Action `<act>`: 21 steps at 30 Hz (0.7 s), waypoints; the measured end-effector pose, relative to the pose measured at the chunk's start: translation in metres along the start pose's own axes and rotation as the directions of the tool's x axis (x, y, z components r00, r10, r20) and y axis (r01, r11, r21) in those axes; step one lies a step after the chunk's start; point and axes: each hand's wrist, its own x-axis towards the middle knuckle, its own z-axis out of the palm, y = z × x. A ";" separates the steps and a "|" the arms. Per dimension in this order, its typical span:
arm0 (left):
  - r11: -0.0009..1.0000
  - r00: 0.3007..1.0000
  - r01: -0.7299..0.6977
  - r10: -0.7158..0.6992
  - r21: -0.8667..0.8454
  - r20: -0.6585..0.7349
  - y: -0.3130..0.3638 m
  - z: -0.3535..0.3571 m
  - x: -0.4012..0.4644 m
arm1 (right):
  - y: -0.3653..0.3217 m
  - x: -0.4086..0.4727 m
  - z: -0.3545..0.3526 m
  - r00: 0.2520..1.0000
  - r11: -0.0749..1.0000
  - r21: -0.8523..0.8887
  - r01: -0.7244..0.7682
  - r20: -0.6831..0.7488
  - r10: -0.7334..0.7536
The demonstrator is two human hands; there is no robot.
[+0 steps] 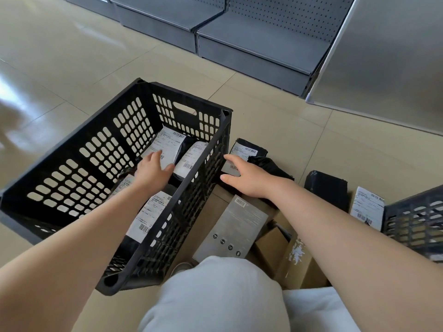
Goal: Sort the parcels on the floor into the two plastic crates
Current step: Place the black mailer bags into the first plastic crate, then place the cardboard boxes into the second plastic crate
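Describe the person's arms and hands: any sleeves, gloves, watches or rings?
Both forearms are bare up to the frame edge: no sleeves show. The left hand and right hand wear no gloves, and no watch, bracelet or ring is visible on the wrists or on the fingers. The only clothing in view is light grey trousers over the knees.

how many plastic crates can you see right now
2. One black crate stands on the floor at left, parcels inside, left hand over it. A second crate is cut off at the right edge.
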 end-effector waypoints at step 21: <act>0.499 0.706 -0.707 0.538 0.502 0.461 0.180 0.080 -0.059 | 0.155 -0.111 -0.038 0.853 0.873 -0.082 -0.481 -0.275 0.444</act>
